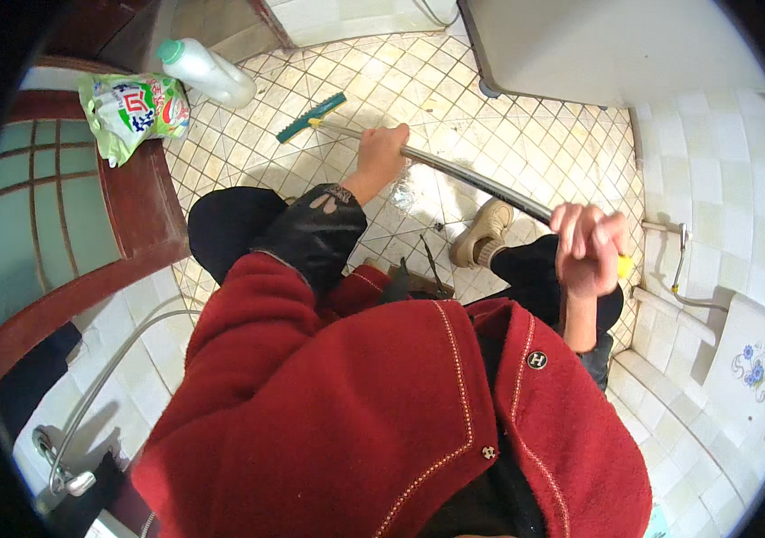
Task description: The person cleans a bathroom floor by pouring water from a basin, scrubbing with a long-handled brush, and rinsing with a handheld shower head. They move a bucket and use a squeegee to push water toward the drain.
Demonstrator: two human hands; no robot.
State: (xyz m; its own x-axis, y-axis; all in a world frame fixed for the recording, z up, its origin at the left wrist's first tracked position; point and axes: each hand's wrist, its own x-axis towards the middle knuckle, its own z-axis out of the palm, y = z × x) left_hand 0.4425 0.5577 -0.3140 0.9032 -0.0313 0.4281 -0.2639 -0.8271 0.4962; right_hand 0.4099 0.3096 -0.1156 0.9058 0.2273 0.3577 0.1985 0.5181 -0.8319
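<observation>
A floor scrub brush slants across the view, with a green bristled head (312, 118) at the upper left and a metal pole (477, 180) running down to the right. My left hand (384, 156) is closed around the pole a short way behind the head. Further along, my right hand (587, 247) grips the pole close to its yellow end (624, 266). The bristles appear to be at the tiled floor (544, 144), though contact is hard to judge. Below the pole, a wet, shiny patch (411, 189) shows on the tiles.
A translucent plastic bottle with a green cap (211, 74) stands beside a detergent bag (132, 116) at upper left. A red-framed glazed door (147, 195) borders the left. A shower hose (103, 376) hangs lower left. A pale appliance (598, 50) and toilet tank (752, 370) line the right.
</observation>
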